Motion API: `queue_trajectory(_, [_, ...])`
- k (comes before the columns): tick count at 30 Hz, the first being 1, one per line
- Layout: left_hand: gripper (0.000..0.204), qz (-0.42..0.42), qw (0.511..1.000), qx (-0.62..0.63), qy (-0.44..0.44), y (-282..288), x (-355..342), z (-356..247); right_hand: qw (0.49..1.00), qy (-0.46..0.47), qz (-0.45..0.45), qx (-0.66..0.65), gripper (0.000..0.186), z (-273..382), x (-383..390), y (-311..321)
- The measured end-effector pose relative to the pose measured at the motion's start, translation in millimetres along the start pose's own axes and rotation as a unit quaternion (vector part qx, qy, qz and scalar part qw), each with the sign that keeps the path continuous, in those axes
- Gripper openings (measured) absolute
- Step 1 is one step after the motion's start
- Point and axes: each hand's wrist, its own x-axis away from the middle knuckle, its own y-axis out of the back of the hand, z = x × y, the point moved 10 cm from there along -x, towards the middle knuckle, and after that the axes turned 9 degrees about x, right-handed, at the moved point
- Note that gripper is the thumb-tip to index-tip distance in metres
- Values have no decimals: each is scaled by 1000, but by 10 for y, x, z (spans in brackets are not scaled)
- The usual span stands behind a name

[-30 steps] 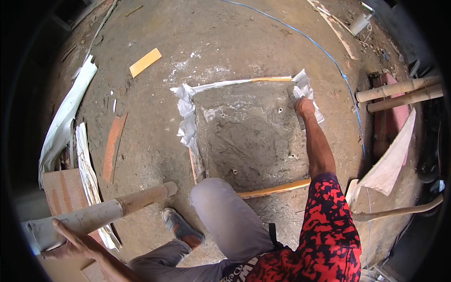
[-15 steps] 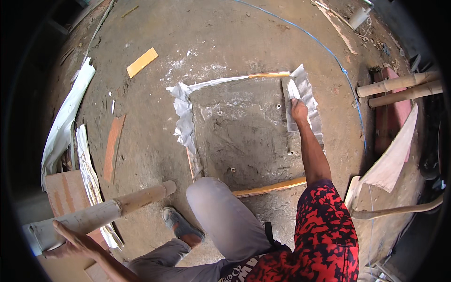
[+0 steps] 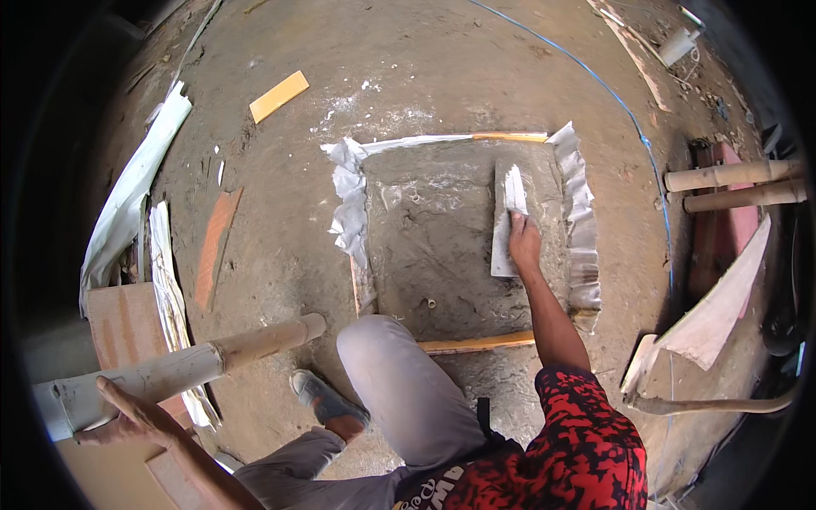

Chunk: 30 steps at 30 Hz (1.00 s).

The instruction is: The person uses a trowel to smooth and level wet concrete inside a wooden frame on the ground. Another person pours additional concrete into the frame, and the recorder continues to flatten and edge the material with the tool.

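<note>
My right hand (image 3: 524, 240) grips the handle of a flat plastering trowel (image 3: 503, 252), whose long plate lies on wet grey cement (image 3: 442, 255). The cement fills a square form on the ground, and the trowel is in its right half. Crumpled silvery sheeting (image 3: 581, 221) lines the form's right side, with more sheeting (image 3: 348, 200) on the left. Orange-edged strips (image 3: 480, 342) bound the near and far sides. A short pipe end (image 3: 431, 303) pokes out of the cement. At the lower left my left hand (image 3: 140, 418) clasps a thick bamboo pole (image 3: 183, 371), thumb on top.
Two bamboo poles (image 3: 739, 176) jut in from the right beside a pink panel (image 3: 727, 221). Nearer lies a curved wooden handle (image 3: 714, 405). A blue cord (image 3: 633, 115) crosses the ground. White sheets (image 3: 140, 187), a reddish strip (image 3: 218, 246) and a yellow piece (image 3: 279, 96) lie left.
My right hand has drawn the trowel leftward and nearer, away from the right-hand sheeting and further onto the cement. My left hand stays on the bamboo pole. The view has shifted slightly.
</note>
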Motion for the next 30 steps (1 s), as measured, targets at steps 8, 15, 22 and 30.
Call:
queue_trajectory(8, [92,29,998,48,-36,-52,-75,-97,999,-23,-1,-46,44,45,-51,-932])
queue_trajectory(15, [93,35,991,117,58,-114,45,-48,995,40,74,-51,45,130,271,-836])
queue_trajectory(22, [92,65,992,108,7,-110,-59,-237,975,123,180,31,38,320,796,-651])
queue_trajectory(30, [89,47,988,145,19,-149,-5,-146,941,199,244,124,32,1060,1297,-1192])
